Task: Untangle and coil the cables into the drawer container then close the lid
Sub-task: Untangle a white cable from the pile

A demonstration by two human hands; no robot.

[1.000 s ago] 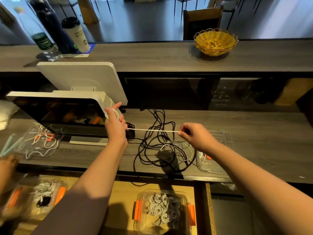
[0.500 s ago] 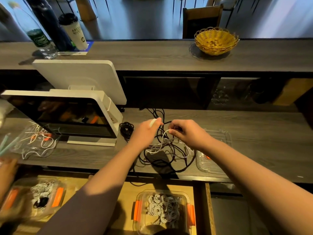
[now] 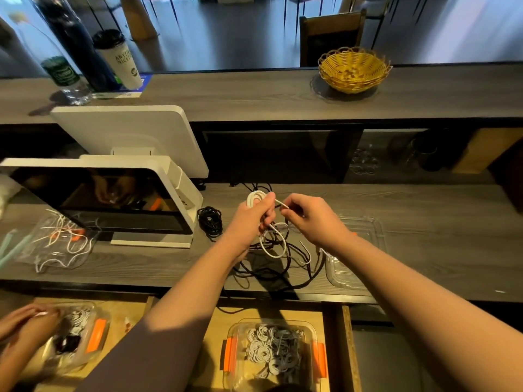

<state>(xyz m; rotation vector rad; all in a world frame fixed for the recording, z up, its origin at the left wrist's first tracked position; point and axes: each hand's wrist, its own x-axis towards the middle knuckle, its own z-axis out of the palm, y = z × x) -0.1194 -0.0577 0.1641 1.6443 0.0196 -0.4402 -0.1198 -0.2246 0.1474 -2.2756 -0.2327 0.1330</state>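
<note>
Two bare hands work above a grey wood-grain counter (image 3: 424, 227). The left hand (image 3: 252, 219) curls round a small coil of thin white cable (image 3: 255, 198), whose loose length droops in a loop below the fist. The right hand (image 3: 308, 216) pinches the same cable's free stretch between thumb and forefinger, just beside the left. Under them lies a tangle of black cables (image 3: 271, 267) on the counter, with a separate coiled black cable (image 3: 210, 222) to its left. A clear plastic lid (image 3: 365, 250) lies flat beneath the right forearm. Nearer, in an open wooden drawer (image 3: 346, 349), a clear container with orange clips (image 3: 230, 353) holds many coiled white and grey cables.
</note>
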